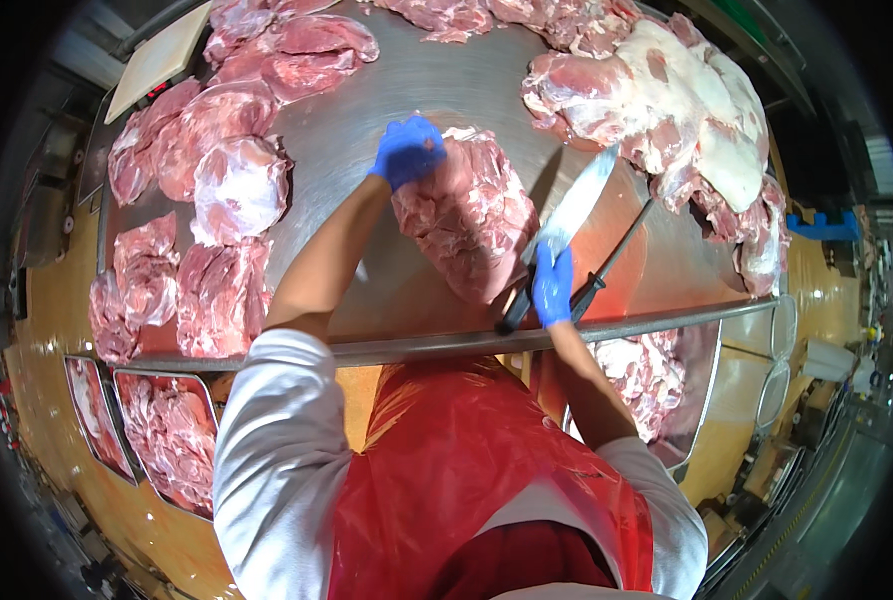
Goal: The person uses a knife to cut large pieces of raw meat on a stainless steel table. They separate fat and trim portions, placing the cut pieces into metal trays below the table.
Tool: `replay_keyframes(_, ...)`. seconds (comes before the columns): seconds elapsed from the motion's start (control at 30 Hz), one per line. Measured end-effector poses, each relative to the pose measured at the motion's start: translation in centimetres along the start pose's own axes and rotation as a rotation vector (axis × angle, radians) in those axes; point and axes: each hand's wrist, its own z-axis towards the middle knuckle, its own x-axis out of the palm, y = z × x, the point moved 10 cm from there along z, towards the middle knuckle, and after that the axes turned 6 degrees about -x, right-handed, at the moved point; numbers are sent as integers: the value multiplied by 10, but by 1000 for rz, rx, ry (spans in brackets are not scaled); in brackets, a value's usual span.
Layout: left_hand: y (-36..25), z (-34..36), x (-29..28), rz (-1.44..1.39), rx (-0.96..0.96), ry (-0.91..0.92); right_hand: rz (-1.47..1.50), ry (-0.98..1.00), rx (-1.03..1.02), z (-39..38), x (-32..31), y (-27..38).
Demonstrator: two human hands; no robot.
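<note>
Head view: the raw meat cut lies at the middle of the stainless-steel desk, its narrow end toward the person and its broad end away. The left hand, in a blue glove, is placed at the far left edge of the cut; its fingers are curled, but their tips are not clearly visible, so whether they pinch the meat or only rest against it cannot be told. The right hand, also blue-gloved, is located to the right of the cut's near end, its fingers closed on the black handle of the knife. The handle butt projects toward the person; the broad blade points away and to the right, its tip near the large pile of meat with white fat at the far right. A sharpening steel lies on the desk just beside the right hand, its black handle nearest the front edge. Further meat pieces are arranged along the left side, near an off-white panel at the far left corner. Below desk level, a meat-filled tray stands at left and a meat-filled tub at right. The person wears a red apron.
</note>
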Motion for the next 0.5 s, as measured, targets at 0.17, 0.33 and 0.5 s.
replay_keyframes(0.17, -126, -76, -22, 26, 300, -85, -1114, -76, -605, -59, 21, -26)
replay_keyframes(0.33, -153, -143, -27, 124, 649, 196, -56, 85, -33, 35, 29, -85)
replay_keyframes(0.5, -109, -157, 4, 71, 622, 326, -47, 335, -44, 113, 19, -48)
